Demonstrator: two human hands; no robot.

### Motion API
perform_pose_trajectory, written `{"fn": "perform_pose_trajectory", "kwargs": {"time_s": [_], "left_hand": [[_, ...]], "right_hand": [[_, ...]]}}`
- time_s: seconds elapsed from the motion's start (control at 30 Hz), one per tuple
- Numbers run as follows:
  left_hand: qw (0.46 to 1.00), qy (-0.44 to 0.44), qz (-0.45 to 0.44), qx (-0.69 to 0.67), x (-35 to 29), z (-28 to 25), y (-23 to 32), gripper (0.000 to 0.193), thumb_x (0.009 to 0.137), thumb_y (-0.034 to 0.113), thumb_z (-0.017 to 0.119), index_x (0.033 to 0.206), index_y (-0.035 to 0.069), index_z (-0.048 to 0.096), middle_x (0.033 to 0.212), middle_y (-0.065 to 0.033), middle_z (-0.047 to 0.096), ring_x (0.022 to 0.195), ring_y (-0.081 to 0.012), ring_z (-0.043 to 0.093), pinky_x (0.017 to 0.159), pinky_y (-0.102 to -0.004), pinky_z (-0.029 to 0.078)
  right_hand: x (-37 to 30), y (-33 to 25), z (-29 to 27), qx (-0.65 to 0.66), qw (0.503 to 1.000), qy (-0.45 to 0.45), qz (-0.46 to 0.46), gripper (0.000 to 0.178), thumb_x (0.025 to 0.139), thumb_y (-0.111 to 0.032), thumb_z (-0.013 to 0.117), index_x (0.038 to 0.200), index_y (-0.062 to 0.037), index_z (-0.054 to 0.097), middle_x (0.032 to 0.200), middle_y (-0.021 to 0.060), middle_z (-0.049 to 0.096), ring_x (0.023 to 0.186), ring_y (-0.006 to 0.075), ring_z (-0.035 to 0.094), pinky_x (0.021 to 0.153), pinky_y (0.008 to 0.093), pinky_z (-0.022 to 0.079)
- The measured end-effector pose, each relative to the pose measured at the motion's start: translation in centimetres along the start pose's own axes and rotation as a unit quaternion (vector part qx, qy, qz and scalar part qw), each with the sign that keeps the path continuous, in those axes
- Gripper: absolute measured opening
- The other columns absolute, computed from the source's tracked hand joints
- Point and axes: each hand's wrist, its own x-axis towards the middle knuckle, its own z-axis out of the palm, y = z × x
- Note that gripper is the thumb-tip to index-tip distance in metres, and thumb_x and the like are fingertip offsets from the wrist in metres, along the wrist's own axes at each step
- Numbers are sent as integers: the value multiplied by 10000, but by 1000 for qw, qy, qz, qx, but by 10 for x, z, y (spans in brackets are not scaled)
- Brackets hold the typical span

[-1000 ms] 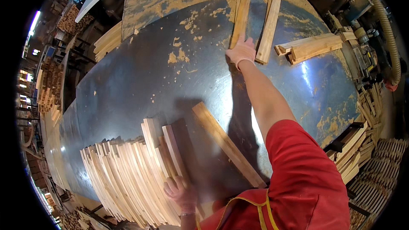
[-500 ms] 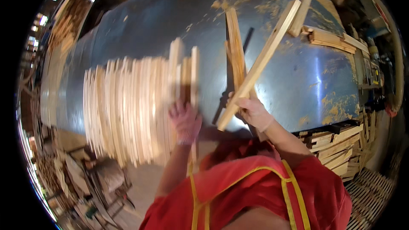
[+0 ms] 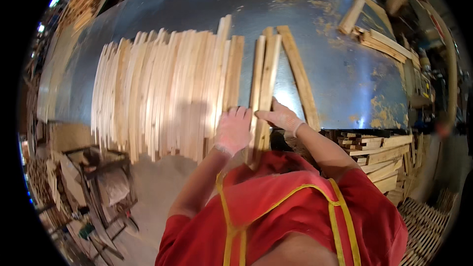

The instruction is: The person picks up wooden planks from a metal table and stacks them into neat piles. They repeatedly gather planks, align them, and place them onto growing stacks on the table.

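Sorting seems underway: the right hand (image 3: 280, 118) pinches two wooden slats (image 3: 263, 86) just right of the slat row (image 3: 162, 88) on the metal desk (image 3: 335, 69). The left hand (image 3: 232, 130), fingers together, steadies the row's edge. Next, probably butting them flush against it.

The near ends of the two wooden slats (image 3: 262, 93) are covered by the left hand (image 3: 233, 130) and right hand (image 3: 278, 117), so the grip cannot be determined. The row of thin slats (image 3: 162, 88) is motion-blurred; individual pieces cannot be counted. The near edge of the desk (image 3: 340, 69) is hidden behind the red shirt (image 3: 290, 216). The stacked timber (image 3: 379, 152) fades into blur at the rim.
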Motion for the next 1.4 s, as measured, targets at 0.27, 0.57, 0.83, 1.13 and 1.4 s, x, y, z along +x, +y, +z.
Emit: {"fn": "perform_pose_trajectory", "kwargs": {"time_s": [0.27, 0.57, 0.83, 1.13, 1.4], "left_hand": [[964, 238, -43, 107, -39, 18, -21, 708, 861, 256, 772, 1493, 32, 546, 1482, -179, 549, 1418, -402, 492, 1217, -544, 373], [969, 202, -96, 105, 64, 20, -26, 898, 829, 339, 821, 1584, 27, 447, 1618, -209, 459, 1533, -447, 378, 1279, -597, 272], [972, 172, -109, 116, 78, 20, -26, 854, 705, 278, 761, 1478, 19, 509, 1559, -200, 490, 1490, -456, 405, 1245, -621, 286], [967, 191, -76, 147, 89, 14, -25, 828, 681, 253, 747, 1446, 21, 530, 1483, -209, 545, 1423, -494, 460, 1200, -636, 336], [964, 202, -111, 135, 74, 11, -14, 789, 742, 285, 781, 1455, 40, 549, 1487, -181, 560, 1422, -423, 492, 1199, -591, 368]], "right_hand": [[43, 16, 32, -74, 997, 22, -32, 1065, 870, -430, 809, 1639, 74, 273, 1340, 350, 684, 1252, 415, 690, 1074, 442, 537], [98, -70, -173, -89, 987, 105, -86, 583, 890, -501, 696, 1239, -35, 673, 972, 196, 741, 911, 312, 709, 850, 435, 567], [206, -1, -447, -139, 820, 527, 172, 726, 913, -499, 734, 1447, -32, 579, 1449, 284, 638, 1282, 415, 680, 1063, 503, 556], [218, 47, -483, 116, 828, 547, -27, 893, 897, -276, 802, 1662, -71, 391, 1291, 171, 670, 1143, 289, 699, 905, 448, 595], [-10, 101, -214, 221, 914, 331, -83, 928, 832, -132, 790, 1656, 20, 392, 1375, 205, 647, 1113, 245, 669, 935, 348, 562]]}}
